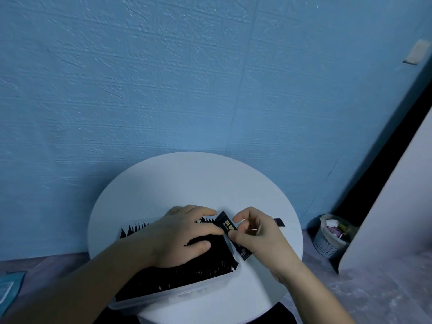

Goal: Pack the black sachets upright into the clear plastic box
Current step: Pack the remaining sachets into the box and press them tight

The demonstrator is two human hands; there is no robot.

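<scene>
Right hand (254, 232) grip pinched shut on one black sachet (226, 224), tilted at the right end of the clear plastic box (198, 291), not yet in. Left hand (184, 232) flat, fingers straight, pressing on the packed sachets (187, 274). Box looks nearly full; loose sachet (279, 222) left on the worktop (191, 183).

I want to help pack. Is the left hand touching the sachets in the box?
Touching. Head view: the left hand presses flat on the packed sachets in the clear box; the right hand pinches a loose sachet.
</scene>
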